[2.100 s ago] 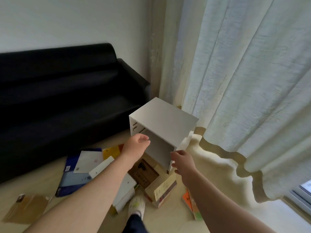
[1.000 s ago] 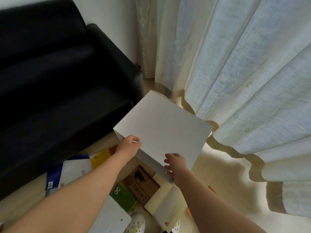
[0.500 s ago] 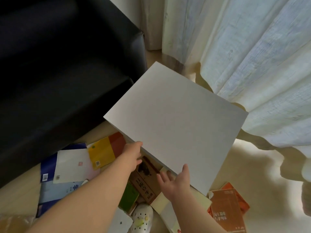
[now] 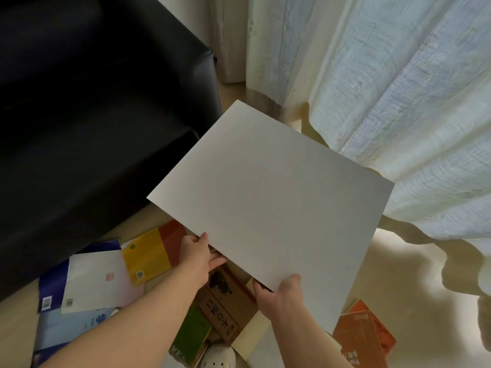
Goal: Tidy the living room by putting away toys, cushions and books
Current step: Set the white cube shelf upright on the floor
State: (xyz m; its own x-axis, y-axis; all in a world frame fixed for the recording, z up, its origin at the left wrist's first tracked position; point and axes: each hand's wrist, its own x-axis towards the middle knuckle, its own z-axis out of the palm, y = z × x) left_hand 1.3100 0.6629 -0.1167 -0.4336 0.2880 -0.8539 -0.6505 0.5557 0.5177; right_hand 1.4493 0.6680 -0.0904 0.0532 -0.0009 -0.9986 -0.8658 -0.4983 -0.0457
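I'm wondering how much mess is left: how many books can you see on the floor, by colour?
Blue books: 2
White book: 1
Yellow-red book: 1
Green book: 1
Brown book: 1
Cream book: 1
Orange books: 2
Total: 9

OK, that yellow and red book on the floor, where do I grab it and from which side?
Take the yellow and red book by its yellow end, coming from your left. It lies flat; its red end is crowded by the left hand and white box, while the yellow corner appears to overlap the white booklet, so fingers probably slide under there.
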